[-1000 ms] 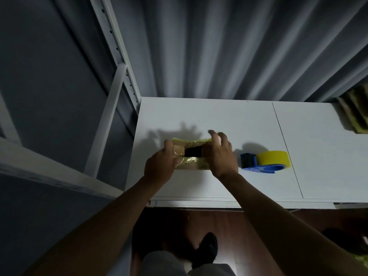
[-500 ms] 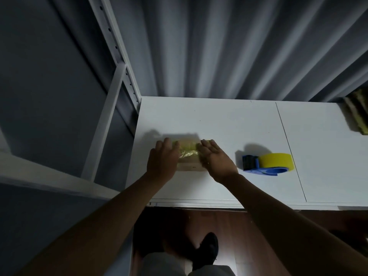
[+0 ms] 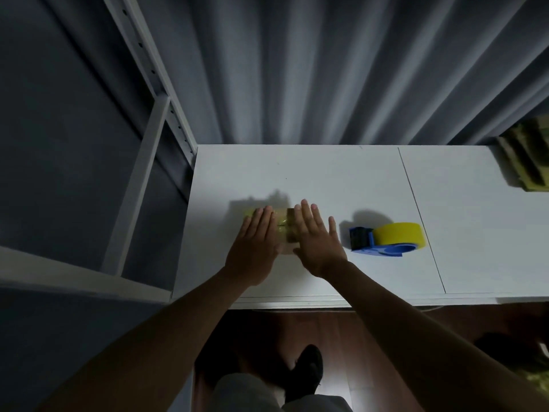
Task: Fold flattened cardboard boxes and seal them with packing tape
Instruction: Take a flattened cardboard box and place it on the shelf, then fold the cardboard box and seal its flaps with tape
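Small cardboard box (image 3: pixel 284 230) lies on the white table (image 3: pixel 326 179), toward its left end and nearer the front edge than the back; only a narrow strip of it shows between the two hands, with a glossy yellowish sheen that looks like tape already laid across the top; how far that tape runs cannot be told.

Left hand (image 3: pixel 255 242) lies flat on the box's left part, fingers straight and together, holding nothing; right hand (image 3: pixel 316 239) lies flat on the right part, fingers straight and slightly spread, thumb out toward the dispenser; both palms face down, likely pressing the flaps shut or rubbing the tape onto the cardboard so it bonds.

Blue tape dispenser (image 3: pixel 386 239) with its yellow roll stands on the table just right of the right hand, apart from it; probably parked there so the right hand can take it up without a long reach.

Stack of flattened cardboard (image 3: pixel 528 162) rests at the table's far right corner, well apart from the work; presumably the supply of boxes waiting to be folded.

Grey curtain (image 3: pixel 326 69) hangs behind the table; white shelf frame (image 3: pixel 154 114) stands to the left.
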